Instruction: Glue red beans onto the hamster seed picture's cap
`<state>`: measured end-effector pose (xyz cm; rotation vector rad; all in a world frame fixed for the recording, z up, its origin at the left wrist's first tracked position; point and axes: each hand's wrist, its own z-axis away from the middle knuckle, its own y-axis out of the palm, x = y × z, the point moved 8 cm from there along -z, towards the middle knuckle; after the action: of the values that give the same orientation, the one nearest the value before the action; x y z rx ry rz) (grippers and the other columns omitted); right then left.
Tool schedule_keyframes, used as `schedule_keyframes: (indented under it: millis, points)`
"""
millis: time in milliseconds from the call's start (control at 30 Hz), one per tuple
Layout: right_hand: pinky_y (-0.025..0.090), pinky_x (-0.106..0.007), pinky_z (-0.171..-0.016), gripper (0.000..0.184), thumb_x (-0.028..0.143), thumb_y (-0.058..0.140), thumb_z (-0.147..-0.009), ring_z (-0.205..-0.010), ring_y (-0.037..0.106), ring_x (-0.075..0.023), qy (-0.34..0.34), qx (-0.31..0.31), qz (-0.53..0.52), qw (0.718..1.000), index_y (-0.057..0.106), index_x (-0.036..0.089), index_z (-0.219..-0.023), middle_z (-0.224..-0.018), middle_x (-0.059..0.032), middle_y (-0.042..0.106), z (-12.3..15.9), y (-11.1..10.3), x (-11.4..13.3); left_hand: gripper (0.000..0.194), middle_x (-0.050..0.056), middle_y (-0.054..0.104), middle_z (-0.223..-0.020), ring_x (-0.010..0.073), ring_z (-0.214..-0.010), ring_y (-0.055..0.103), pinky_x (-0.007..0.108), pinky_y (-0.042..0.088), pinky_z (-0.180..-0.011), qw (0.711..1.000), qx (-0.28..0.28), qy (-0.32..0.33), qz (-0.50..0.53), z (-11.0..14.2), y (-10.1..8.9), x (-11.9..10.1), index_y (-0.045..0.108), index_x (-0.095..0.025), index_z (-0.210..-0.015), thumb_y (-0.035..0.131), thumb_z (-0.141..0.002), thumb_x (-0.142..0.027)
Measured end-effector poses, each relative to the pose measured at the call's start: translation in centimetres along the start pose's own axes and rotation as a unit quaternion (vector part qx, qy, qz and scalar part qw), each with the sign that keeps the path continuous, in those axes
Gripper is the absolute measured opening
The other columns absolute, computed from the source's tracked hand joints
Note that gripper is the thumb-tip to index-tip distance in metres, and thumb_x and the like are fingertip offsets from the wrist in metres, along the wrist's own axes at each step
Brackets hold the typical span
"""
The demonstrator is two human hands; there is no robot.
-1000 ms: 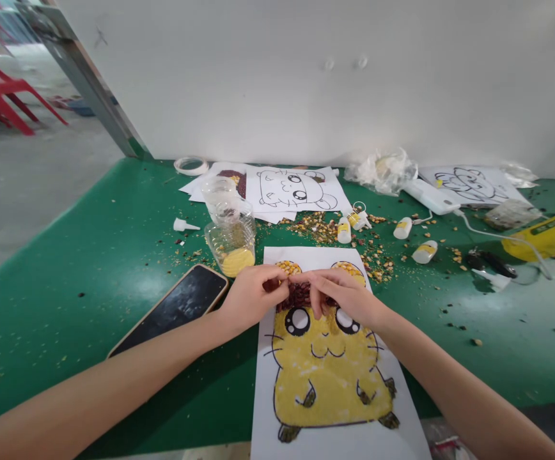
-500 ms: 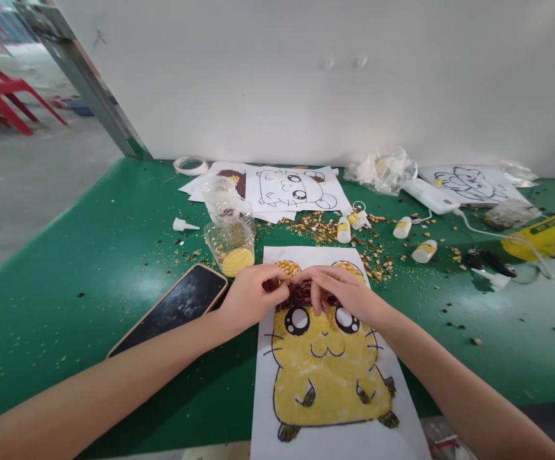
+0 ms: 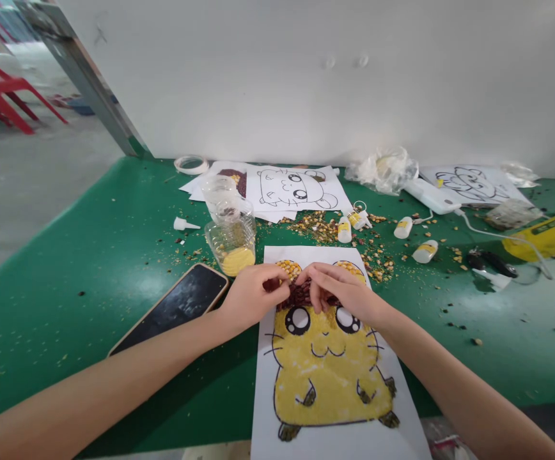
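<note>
Evidently the step in hand is close fingertip work on the dark red band of seeds across the forehead of the hamster picture. The picture sheet lies flat on the green surface, directly in front of the person, its top part under both hands.

The left hand has its thumb and index finger curled toward each other at the left end of the band; whether they pinch a seed cannot be told. The right hand arches over the band's right part, index finger and thumb close together and reaching left, other fingers bent downward. Whether it holds anything, or presses the sheet, is not clear either.

To do this well, each seed probably wants setting snugly against its neighbour and a light straight press, since a sideways push could shift others. The right wrist is best kept high, so that it does not rub the corn-filled ear beside it or the yellow face below. Steadying the paper by a bare white margin seems safer than leaning on filled parts. Loose kernels lie just beyond the sheet's top edge, so strays should be kept off it.
</note>
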<state>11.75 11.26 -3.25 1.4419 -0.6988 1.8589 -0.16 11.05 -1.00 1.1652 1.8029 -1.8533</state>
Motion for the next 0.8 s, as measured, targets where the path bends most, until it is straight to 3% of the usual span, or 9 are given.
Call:
schedule_keyframes:
  millis: [233, 367, 567, 700, 800]
  points:
    - [0.035, -0.021, -0.046, 0.027, 0.044, 0.048, -0.088, -0.043, 0.044, -0.0074, 0.006, -0.038, 0.038, 0.999, 0.056, 0.018, -0.093, -0.052, 0.0043, 0.056, 0.1, -0.6, -0.2, 0.018, -0.002, 0.06, -0.061, 0.0093, -0.054, 0.048, 0.021, 0.035, -0.053, 1.0, -0.004, 0.011, 0.022, 0.0, 0.0, -0.3, 0.068, -0.017, -0.073, 0.05, -0.08, -0.019]
    - [0.038, -0.023, -0.051, 0.021, 0.037, 0.055, -0.085, -0.05, 0.051, -0.01, -0.059, -0.077, 0.159, 0.982, 0.059, 0.022, -0.098, -0.054, 0.0045, 0.056, 0.2, -1.0, 0.5, 0.023, -0.001, 0.061, -0.064, 0.009, -0.055, 0.048, 0.02, 0.035, -0.052, 0.998, 0.014, 0.024, 0.057, 0.1, 0.3, -0.5, 0.067, -0.017, -0.077, 0.047, -0.086, -0.025]
    - [0.037, -0.026, -0.06, 0.016, 0.034, 0.056, -0.086, -0.064, 0.057, -0.0134, -0.149, -0.128, 0.394, 0.898, 0.064, 0.023, -0.095, -0.07, -0.0002, 0.067, 0.6, -0.5, 1.5, 0.027, -0.001, 0.059, -0.063, 0.0099, -0.059, 0.051, 0.021, 0.037, -0.055, 0.995, 0.057, 0.053, 0.058, 0.1, 0.9, -0.9, 0.065, -0.017, -0.076, 0.044, -0.09, -0.026]
    - [0.035, -0.027, -0.062, 0.024, 0.036, 0.049, -0.09, -0.069, 0.058, -0.0164, -0.206, -0.134, 0.478, 0.843, 0.067, 0.022, -0.084, -0.075, -0.0039, 0.069, 1.1, -0.1, 1.9, 0.029, -0.001, 0.057, -0.061, 0.0105, -0.058, 0.051, 0.021, 0.039, -0.057, 0.992, 0.081, 0.07, 0.064, 0.1, 1.4, -1.1, 0.061, -0.017, -0.073, 0.041, -0.092, -0.026]
    - [0.034, -0.027, -0.062, 0.026, 0.034, 0.044, -0.093, -0.069, 0.058, -0.0162, -0.224, -0.135, 0.506, 0.822, 0.066, 0.023, -0.084, -0.074, -0.0033, 0.069, 1.3, 0.0, 2.2, 0.027, -0.002, 0.057, -0.061, 0.0103, -0.057, 0.052, 0.021, 0.04, -0.056, 0.992, 0.078, 0.061, 0.075, 0.1, 1.5, -0.9, 0.061, -0.018, -0.074, 0.042, -0.091, -0.025]
